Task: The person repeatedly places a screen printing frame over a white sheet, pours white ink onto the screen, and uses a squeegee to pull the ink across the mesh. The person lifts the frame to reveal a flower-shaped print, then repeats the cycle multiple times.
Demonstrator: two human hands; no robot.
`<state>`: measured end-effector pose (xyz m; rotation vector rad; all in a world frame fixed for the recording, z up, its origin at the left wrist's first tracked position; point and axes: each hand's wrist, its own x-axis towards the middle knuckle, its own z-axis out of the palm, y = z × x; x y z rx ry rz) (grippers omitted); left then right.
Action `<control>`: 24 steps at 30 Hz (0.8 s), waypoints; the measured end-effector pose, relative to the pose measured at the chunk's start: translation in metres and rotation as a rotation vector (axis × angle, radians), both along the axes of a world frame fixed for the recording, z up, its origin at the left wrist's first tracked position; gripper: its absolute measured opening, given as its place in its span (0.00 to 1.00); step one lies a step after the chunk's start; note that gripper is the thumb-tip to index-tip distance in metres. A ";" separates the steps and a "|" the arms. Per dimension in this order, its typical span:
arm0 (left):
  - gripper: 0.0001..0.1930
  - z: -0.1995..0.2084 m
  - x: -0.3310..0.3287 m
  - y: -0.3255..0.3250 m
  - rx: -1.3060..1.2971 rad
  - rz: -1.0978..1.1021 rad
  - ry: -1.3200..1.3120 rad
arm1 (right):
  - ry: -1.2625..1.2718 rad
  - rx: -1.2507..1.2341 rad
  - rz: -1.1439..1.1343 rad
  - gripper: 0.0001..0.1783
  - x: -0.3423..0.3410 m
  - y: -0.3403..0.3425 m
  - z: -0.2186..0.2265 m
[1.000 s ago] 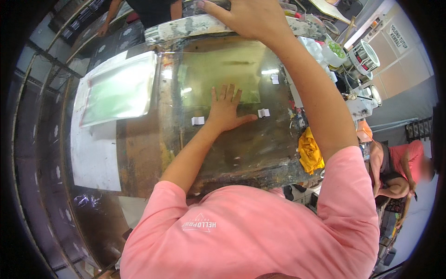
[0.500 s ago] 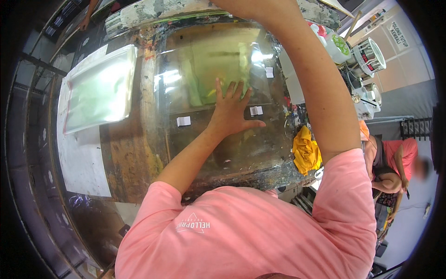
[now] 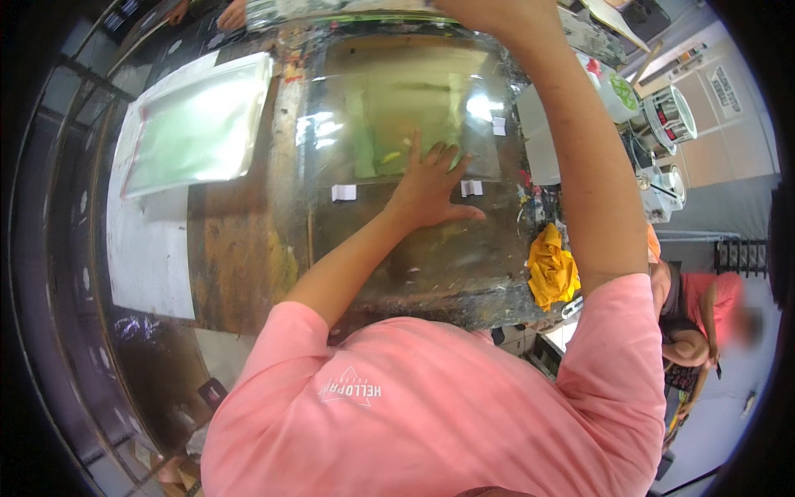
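Observation:
My left hand [image 3: 431, 190] rests on a clear plastic sheet [image 3: 489, 157] on the stained table, with thumb and index finger stretched out and the other fingers slightly bent. A yellow-green panel [image 3: 389, 99] shows at the sheet. Small white tabs lie around its edges: one left of the hand [image 3: 344, 192], one right by the thumb [image 3: 471, 188] and one farther up the right side [image 3: 498, 126]. My right hand [image 3: 489, 10] reaches to the table's far side along a paint-marked rail [image 3: 331, 10]. The upper picture edge cuts off its fingers, so its grip is hidden.
At left, a stack of clear sheets [image 3: 199, 124] lies on white paper [image 3: 149, 257]. A crumpled yellow cloth [image 3: 553, 269] sits at the table's right edge. Paint-stained tubs [image 3: 669, 116] stand beyond my right arm. Another person [image 3: 704, 306] is at far right; someone's hand [image 3: 233, 15] shows at upper left.
The view has shifted a little, moving the table contents rightward. My left hand stays on the sheet, its middle fingers now more bent. Another person's hand has come closer at the upper left.

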<state>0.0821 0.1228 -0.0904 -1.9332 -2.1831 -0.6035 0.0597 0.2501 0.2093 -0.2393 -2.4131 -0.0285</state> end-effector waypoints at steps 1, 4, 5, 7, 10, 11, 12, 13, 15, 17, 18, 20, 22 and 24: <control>0.57 -0.004 -0.002 -0.004 0.007 0.022 0.009 | -0.025 -0.050 0.023 0.37 -0.003 -0.004 0.000; 0.52 0.005 -0.004 -0.008 0.033 -0.050 -0.003 | 0.017 0.020 0.001 0.37 0.000 -0.003 -0.002; 0.49 0.009 -0.008 -0.013 0.086 -0.026 -0.114 | -0.010 0.025 -0.014 0.36 0.000 -0.005 0.000; 0.44 0.024 -0.017 -0.025 0.193 0.005 -0.339 | 0.035 0.068 0.006 0.35 0.001 -0.003 -0.004; 0.39 0.068 -0.052 -0.061 0.315 0.386 -0.791 | 0.066 0.082 -0.001 0.33 0.007 -0.007 -0.014; 0.44 0.084 -0.070 -0.074 0.500 0.384 -0.987 | 0.074 0.083 -0.008 0.32 0.010 -0.010 -0.016; 0.51 0.100 -0.088 -0.087 0.710 0.366 -1.161 | 0.070 0.081 0.004 0.32 0.013 -0.012 -0.024; 0.54 0.123 -0.095 -0.102 0.756 0.321 -1.217 | 0.064 0.080 0.009 0.32 0.017 -0.011 -0.035; 0.51 0.142 -0.105 -0.119 0.729 0.185 -1.366 | 0.027 0.036 0.015 0.35 0.027 -0.017 -0.059; 0.46 0.168 -0.092 -0.126 0.506 0.264 -1.348 | -0.133 0.018 0.003 0.34 0.050 -0.030 -0.081; 0.45 0.162 -0.083 -0.131 0.434 0.346 -1.254 | -0.211 0.009 0.001 0.33 0.057 -0.034 -0.093; 0.42 0.127 -0.070 -0.138 0.279 0.501 -1.063 | -0.295 -0.014 0.122 0.28 0.070 -0.026 -0.128; 0.45 0.087 -0.063 -0.149 0.326 0.472 -1.135 | -0.491 -0.189 0.256 0.22 0.078 -0.022 -0.147; 0.49 0.048 -0.066 -0.157 0.228 0.517 -0.927 | -0.471 -0.205 0.253 0.20 0.085 -0.026 -0.167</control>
